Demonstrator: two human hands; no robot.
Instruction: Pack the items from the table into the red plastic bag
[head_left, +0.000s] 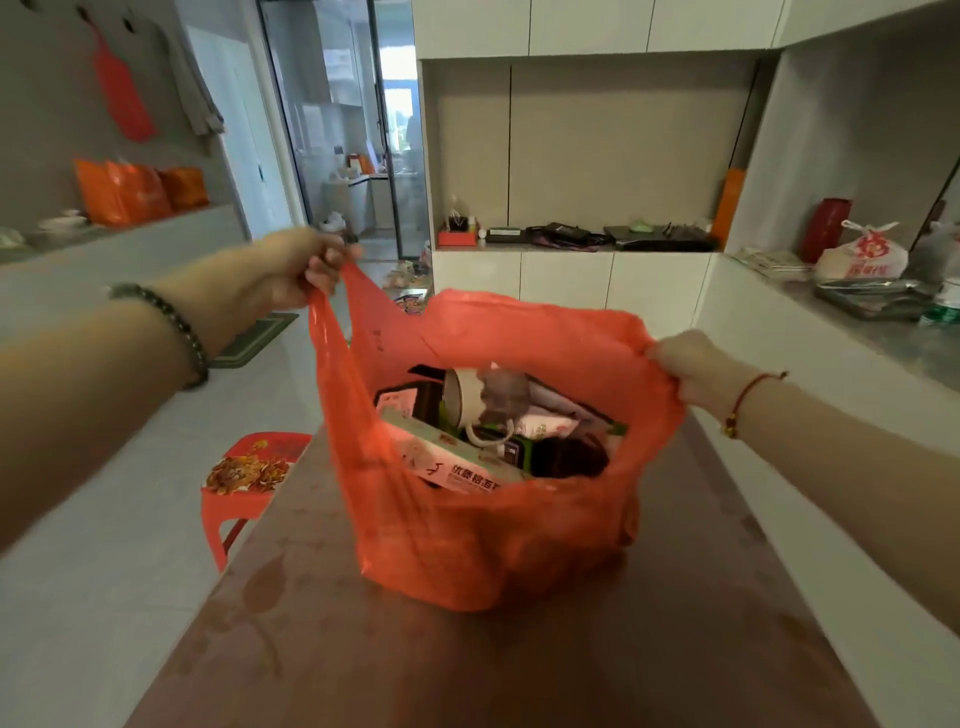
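Pinching both handles, your left hand (298, 270) and right hand (685, 371) spread the red plastic bag (483, 540) on the table (701, 623); thin film, loaded, mug (480, 402) inside—lift evenly.

The red plastic bag (467, 545) hides most of its load from me: only the tops show through the mouth, the rest sits behind red film. Its near rim cuts across the print on the white box (452, 462), so the line cannot be read whole. A greyish blur lies over the mug (467, 402); what it is, I cannot tell. My right hand (691, 371) has its fingertips buried in the bunched rim. Both forearms run out of view at the sides. The table (519, 675) is cut off below and covers part of the red stool (249, 467). The far shelf's clutter (571, 236) is too small to name.
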